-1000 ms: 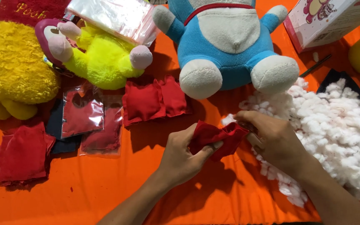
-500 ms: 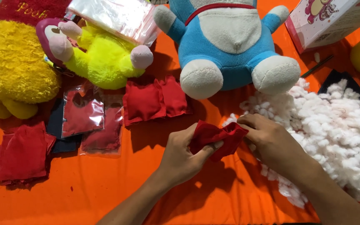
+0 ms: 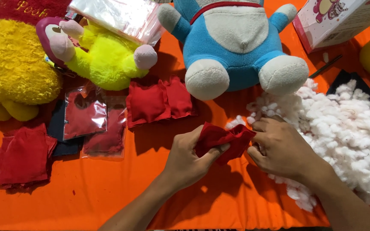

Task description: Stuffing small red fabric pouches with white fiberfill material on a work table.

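Both hands engaged: left hand pinching red fabric pouch; right hand curled at white stuffing. Risk: pouch slipping, stuffing spilling.

bright overhead light, hard shadows under hands, plastic glare, sharp focus

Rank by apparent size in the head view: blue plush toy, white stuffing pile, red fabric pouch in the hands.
1-2. Blue plush toy and white stuffing pile: alike, both cropped, unranked.
3. Red fabric pouch, clearly smallest.
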